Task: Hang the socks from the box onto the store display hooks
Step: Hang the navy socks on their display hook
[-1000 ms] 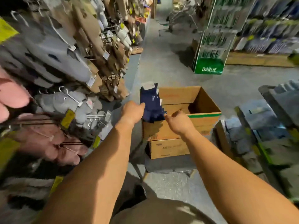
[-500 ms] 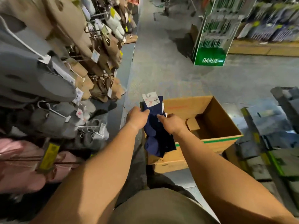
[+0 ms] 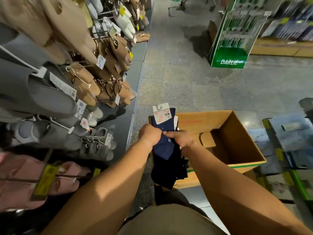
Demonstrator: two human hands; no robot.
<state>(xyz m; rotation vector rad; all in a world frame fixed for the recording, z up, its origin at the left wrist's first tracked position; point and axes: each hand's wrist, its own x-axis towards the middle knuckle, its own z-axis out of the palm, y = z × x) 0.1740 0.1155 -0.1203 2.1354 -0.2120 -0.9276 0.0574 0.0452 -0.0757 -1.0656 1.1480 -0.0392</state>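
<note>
I hold a bundle of navy socks [image 3: 165, 150] with a white hanger card [image 3: 160, 111] at its top, in front of my chest. My left hand [image 3: 149, 135] grips the bundle's left side. My right hand [image 3: 182, 139] pinches it from the right, fingers touching the left hand. The socks hang down over the near left corner of the open cardboard box [image 3: 237, 145], which sits on the floor to the right. Display hooks [image 3: 103, 13] stick out from the rack on the left, loaded with slippers.
Grey, tan and pink slippers [image 3: 81, 82] fill the rack along the left. The grey aisle floor [image 3: 177, 73] runs ahead. A green DARLIE stand [image 3: 228, 60] rises at the far right. Blurred packaged goods [image 3: 288, 141] sit at the right beside the box.
The socks came up out of the box and toward me. My right hand joined the left on the bundle. The view tilted down and closer to the box.
</note>
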